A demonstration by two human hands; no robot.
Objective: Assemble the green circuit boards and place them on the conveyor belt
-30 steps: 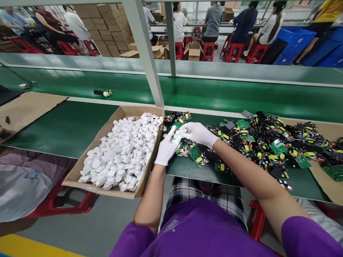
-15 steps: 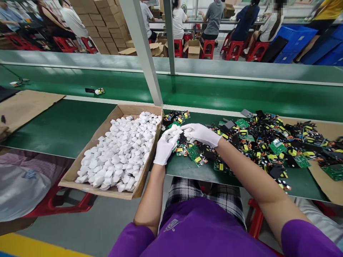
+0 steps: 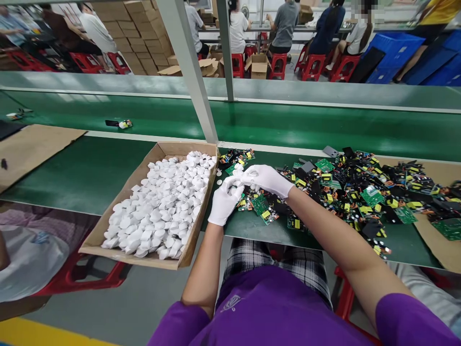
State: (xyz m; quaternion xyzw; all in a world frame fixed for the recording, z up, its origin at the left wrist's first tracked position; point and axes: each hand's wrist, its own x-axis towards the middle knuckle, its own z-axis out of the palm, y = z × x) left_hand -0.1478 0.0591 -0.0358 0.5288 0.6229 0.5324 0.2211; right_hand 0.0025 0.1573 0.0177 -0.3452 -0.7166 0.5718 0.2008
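Observation:
My left hand [image 3: 224, 204], in a white glove, has its fingers curled around a small white piece at the left edge of the circuit board pile. Against its fingertips works my right hand [image 3: 265, 179], gloved too, its thumb and fingers pinched together on the same spot. White on white hides the exact outline of what they hold. Small round white pieces [image 3: 238, 168] lie just beyond the fingers. Left of my hands, a cardboard tray [image 3: 197, 226] is filled with white plastic caps [image 3: 154, 206]. Green circuit boards [image 3: 262, 207] with yellow and black parts lie beneath and beside my hands.
A large heap of circuit boards [image 3: 372, 196] spreads to the right, partly over cardboard. Behind the tray rises a metal post [image 3: 196, 91]. A green conveyor belt [image 3: 306, 127] runs along the back, carrying a small assembly [image 3: 125, 124] on the left. People sit beyond.
My hands have drawn together at the fingertips, the right moving slightly left. More round white pieces show beyond them. The assembly on the belt has shifted left.

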